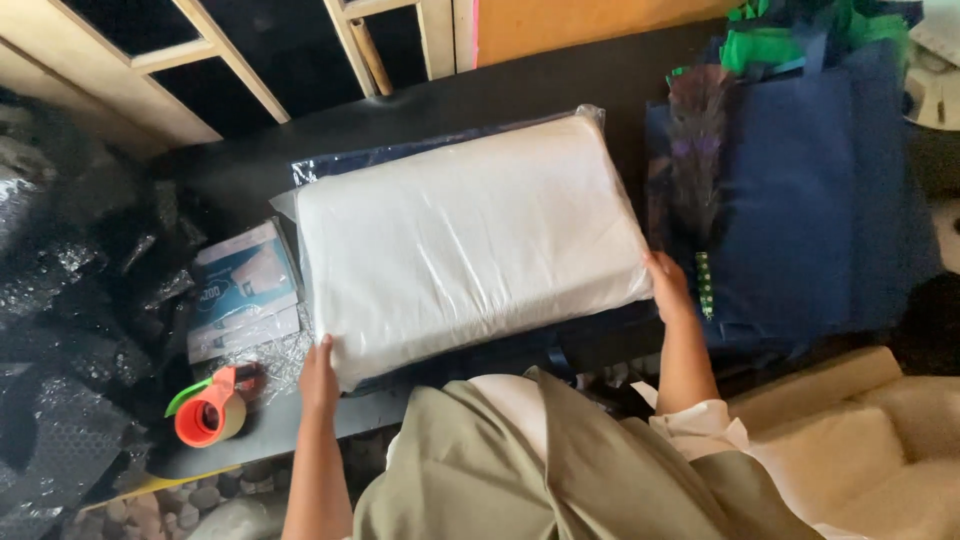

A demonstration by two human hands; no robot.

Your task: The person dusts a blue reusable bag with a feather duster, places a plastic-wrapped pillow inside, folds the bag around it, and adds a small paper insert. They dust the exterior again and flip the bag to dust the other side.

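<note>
The white plastic-wrapped bundle [465, 240] lay flat on the black table [560, 80], held between the person's two hands. Its long axis ran from the left hand [320, 375] across to the right hand [668, 285], tilted a little so that the end by the right hand sat farther from the person's body than the end by the left. The clear wrapping stuck out past the far corners, away from both hands.

The left hand was pressed flat against the bundle's near left corner, fingers together and pointing away from the body, forearm reaching straight out from below. The right hand cupped the near right corner, fingers curled against the short edge, forearm angled up from a rolled white sleeve [700, 425].

Just outside the left hand stood an orange tape dispenser [212, 408], with a flat blue and white box [243, 290] beyond it. Just outside the right hand lay a dark blue cloth bag [800, 210], touching the bundle's edge, with green fabric [765, 45] past it.
</note>
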